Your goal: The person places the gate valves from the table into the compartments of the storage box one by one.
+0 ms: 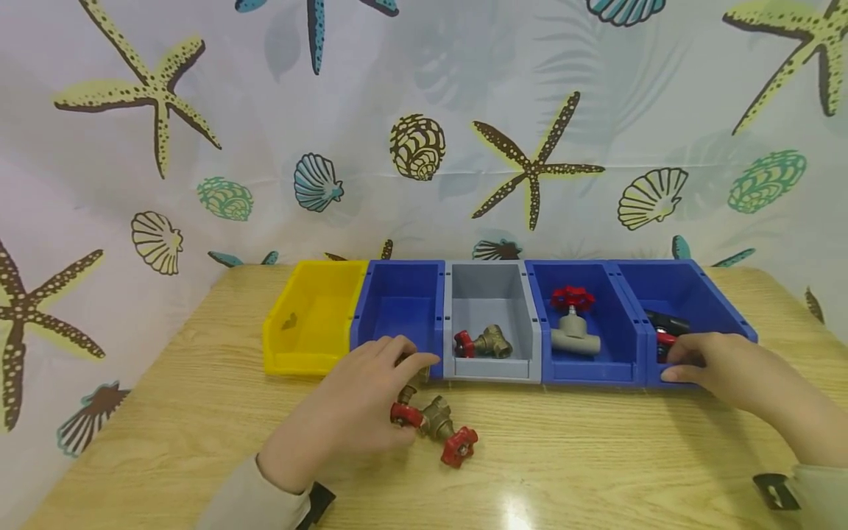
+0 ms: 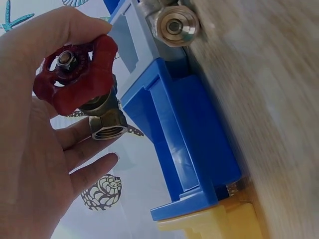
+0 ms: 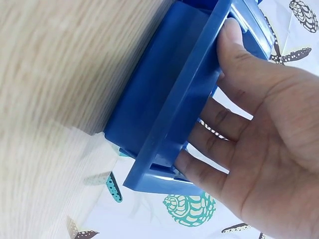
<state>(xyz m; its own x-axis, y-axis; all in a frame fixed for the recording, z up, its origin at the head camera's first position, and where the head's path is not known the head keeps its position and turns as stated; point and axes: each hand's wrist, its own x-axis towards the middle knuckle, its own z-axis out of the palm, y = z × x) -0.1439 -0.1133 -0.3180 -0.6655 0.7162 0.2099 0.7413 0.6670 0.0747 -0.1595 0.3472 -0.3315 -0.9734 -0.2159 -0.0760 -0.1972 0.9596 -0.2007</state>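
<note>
My left hand (image 1: 361, 397) holds a brass valve (image 2: 107, 119) with a red handwheel (image 2: 77, 74), the thumb against the wheel. Beside it on the table lies another brass valve (image 1: 437, 418) with a red handwheel (image 1: 459, 446). At the far right my right hand (image 1: 735, 372) reaches over the front lip of the end blue bin (image 1: 712, 309). Its thumb (image 3: 232, 37) is at the rim, and the other fingers dip inside. A black part (image 1: 668, 322) and a red part (image 1: 665, 338) lie by these fingers; whether they grip anything is hidden.
Bins stand in a row: yellow (image 1: 324, 316), blue (image 1: 405, 305), grey (image 1: 489, 280), then two blue. The grey bin holds a brass valve (image 1: 493, 341); the inner right blue bin (image 1: 589, 276) holds a grey valve (image 1: 575, 335) with a red wheel. A patterned curtain (image 1: 371, 88) hangs behind.
</note>
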